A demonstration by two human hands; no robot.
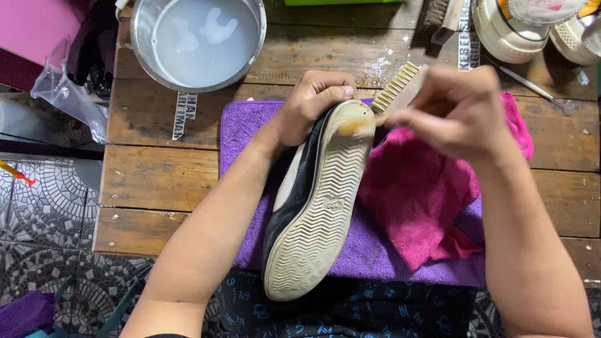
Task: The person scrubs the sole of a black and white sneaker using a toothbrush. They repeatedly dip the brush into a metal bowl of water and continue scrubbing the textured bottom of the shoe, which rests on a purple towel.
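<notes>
Gripping the toe end of one black shoe [313, 206], the left hand [313, 103] is closed round it, sole up, on the purple towel [244, 125] by the counter [156, 175] near edge; the right hand [454, 112], blurred, is curled shut on one wooden brush [397, 87] touching the toe; the shoe looks light, its rubber sole stiff and possibly slippery if wet, best held at toe or heel; one pink cloth [419, 194], one metal bowl [197, 40] towards the far edge.

Soft even daylight, motion blur on right hand [460, 112].
</notes>
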